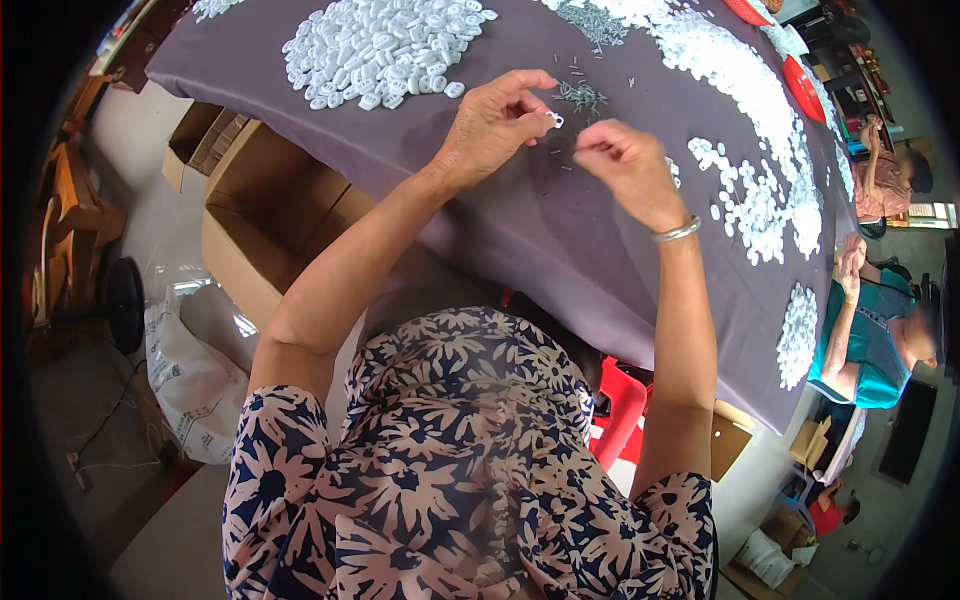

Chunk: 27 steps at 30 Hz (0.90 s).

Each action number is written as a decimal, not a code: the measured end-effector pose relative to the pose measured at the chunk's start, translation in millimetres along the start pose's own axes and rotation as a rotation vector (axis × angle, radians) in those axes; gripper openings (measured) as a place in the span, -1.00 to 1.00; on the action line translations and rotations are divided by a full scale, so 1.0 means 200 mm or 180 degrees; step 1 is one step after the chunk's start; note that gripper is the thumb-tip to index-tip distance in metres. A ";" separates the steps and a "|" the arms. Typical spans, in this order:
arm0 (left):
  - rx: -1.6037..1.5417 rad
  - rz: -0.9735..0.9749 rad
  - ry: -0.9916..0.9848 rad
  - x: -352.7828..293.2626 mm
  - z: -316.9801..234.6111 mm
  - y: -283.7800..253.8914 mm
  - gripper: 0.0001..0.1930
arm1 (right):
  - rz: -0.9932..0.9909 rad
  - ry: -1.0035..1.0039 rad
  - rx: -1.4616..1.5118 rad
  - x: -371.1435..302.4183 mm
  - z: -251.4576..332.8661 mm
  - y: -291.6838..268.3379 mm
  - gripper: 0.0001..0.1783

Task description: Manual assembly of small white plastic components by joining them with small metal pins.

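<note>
Floral shirt (430,450) lay nearest; beyond, the left hand (495,125) pinched one white piece (557,120), the right hand (635,170), contents indiscernible, hovered beside it, and pins (580,97) past the grip and a heap (385,50) leftward seemed unworked.

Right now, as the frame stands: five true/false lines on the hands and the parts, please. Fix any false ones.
1. The left hand holds a small white piece. True.
2. The two hands are clasped together. False: the right hand is apart from the left.
3. Small grey pins lie on the tablecloth. True.
4. A bracelet circles the left wrist. False: the bracelet is on the right wrist.
5. The cardboard box on the left is taped shut. False: its top is open.
</note>
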<state>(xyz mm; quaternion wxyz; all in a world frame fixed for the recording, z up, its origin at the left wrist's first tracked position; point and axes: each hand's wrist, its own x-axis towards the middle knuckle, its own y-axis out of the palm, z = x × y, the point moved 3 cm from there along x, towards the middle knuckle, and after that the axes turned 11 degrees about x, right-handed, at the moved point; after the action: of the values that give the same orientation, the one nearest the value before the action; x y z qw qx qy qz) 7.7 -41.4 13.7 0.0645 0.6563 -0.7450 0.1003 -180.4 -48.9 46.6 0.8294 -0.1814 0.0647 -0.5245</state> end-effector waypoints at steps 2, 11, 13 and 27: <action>-0.0138 -0.0028 0.0041 0.00 0.01 0.00 -0.68 | 0.0391 -0.0249 -0.0374 -0.02 0.00 0.06 -0.91; 0.0033 -0.0111 -0.0021 -0.03 0.02 0.04 -0.63 | 0.0406 -0.0535 -0.1203 -0.01 -0.02 0.08 -0.89; 0.0121 -0.0173 -0.0044 -0.03 0.04 0.05 -0.62 | 0.0151 -0.0266 -0.0550 -0.02 -0.05 0.04 -0.92; 0.0132 -0.0018 -0.0012 -0.04 0.03 0.12 -0.58 | -0.0852 -0.0303 0.1488 -0.01 -0.07 0.06 -0.80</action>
<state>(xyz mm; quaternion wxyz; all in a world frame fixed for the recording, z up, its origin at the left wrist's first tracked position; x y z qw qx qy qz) -15.1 -32.2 4.0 0.0498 0.6599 -0.7410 0.1143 -174.8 -45.9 28.8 0.7742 -0.0164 -0.1218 -0.6210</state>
